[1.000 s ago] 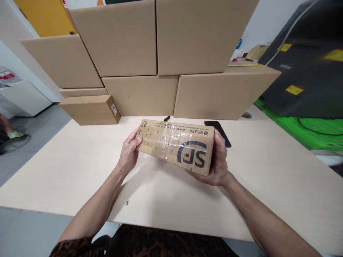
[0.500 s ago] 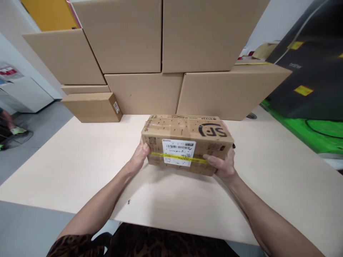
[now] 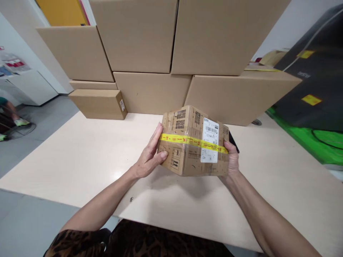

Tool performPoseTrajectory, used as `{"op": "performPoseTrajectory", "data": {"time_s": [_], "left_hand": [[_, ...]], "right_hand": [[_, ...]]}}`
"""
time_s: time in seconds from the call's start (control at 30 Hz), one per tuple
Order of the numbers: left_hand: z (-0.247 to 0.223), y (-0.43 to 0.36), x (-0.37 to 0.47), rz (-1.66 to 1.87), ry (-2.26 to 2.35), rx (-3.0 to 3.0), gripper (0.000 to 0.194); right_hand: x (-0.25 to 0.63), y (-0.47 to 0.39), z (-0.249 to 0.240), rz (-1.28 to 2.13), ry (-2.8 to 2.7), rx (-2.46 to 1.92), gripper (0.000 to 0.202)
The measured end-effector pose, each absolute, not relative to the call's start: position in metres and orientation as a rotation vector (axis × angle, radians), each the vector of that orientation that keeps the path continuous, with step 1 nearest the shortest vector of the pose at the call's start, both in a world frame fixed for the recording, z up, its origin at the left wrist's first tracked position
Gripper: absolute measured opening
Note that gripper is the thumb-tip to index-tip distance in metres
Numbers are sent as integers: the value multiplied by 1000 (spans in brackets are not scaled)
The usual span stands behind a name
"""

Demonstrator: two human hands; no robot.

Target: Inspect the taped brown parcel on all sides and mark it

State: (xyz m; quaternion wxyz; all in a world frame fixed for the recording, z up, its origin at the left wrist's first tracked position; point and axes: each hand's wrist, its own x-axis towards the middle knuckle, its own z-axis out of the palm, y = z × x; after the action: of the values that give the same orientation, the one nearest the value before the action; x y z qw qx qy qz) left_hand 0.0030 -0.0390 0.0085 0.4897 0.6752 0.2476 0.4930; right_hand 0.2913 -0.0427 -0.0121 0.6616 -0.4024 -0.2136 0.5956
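A brown cardboard parcel [image 3: 193,157] with a yellow tape band and a white shipping label is held up between both hands over the pale table [image 3: 88,153]. One vertical corner of it faces me. My left hand [image 3: 150,155] presses on its left side, thumb on the front face. At its right end my right hand [image 3: 232,159] grips it, with the thumb over the tape and the other fingers hidden behind. A dark flat object [image 3: 234,142] shows just behind the parcel, beside my right hand; what it is I cannot tell.
Large plain boxes [image 3: 142,39] are stacked along the back of the table. A smaller box [image 3: 98,105] lies at the back left. On the right are a black case [image 3: 302,85] and a green surface [image 3: 324,139]. A person's leg [image 3: 13,112] shows at far left.
The parcel has been turned, so its left end with printed marks now shows and its label faces more to the right. My left hand lies flatter on its side. The view has shifted slightly.
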Motion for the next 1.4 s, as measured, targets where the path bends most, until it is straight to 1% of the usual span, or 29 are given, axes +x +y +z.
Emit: {"op": "performPoseTrajectory", "data": {"time_s": [0.23,0.3,0.4,0.53,0.67,0.8,0.9,0.97,1.1,1.17,1.2,1.23,1.33,1.4], "left_hand": [[12,-41,10,1121,557,1314,129],[13,-40,11,1133,558,1251,135],[13,-37,10,1149,598,1199,129],[11,-29,8,1145,714,1140,111],[5,-26,8,1210,789,1134,100],[5,-35,8,1384,907,1440,83],[8,-42,6,1475,867,1725,72],[9,-43,5,1439,753,1820,77],[6,-38,2,1346,603,1885,110],[4,-36,1,1316,556,1963,119],[3,-35,0,1287,522,2016,119],[3,-35,0,1247,491,2062,115],[2,-36,-2,1140,497,2083,93],[1,-36,-2,1161,568,2019,83]], "right_hand": [[292,-46,-18,1476,-600,-945,33],[291,-46,-18,1506,-566,-975,33],[291,-45,-17,1551,-539,-993,34],[295,-42,-16,1619,-566,-1009,47],[294,-43,-12,1649,-584,-1056,55],[287,-48,-7,1684,-598,-1018,55],[284,-50,-5,1665,-585,-996,59],[284,-50,-5,1668,-572,-1003,60],[290,-46,-10,1700,-637,-990,50],[293,-44,-11,1699,-653,-992,48],[295,-44,-10,1699,-643,-1002,49],[295,-43,-10,1700,-624,-1017,49],[296,-44,-6,1707,-548,-1085,48],[295,-45,-4,1687,-532,-1107,45]]}}
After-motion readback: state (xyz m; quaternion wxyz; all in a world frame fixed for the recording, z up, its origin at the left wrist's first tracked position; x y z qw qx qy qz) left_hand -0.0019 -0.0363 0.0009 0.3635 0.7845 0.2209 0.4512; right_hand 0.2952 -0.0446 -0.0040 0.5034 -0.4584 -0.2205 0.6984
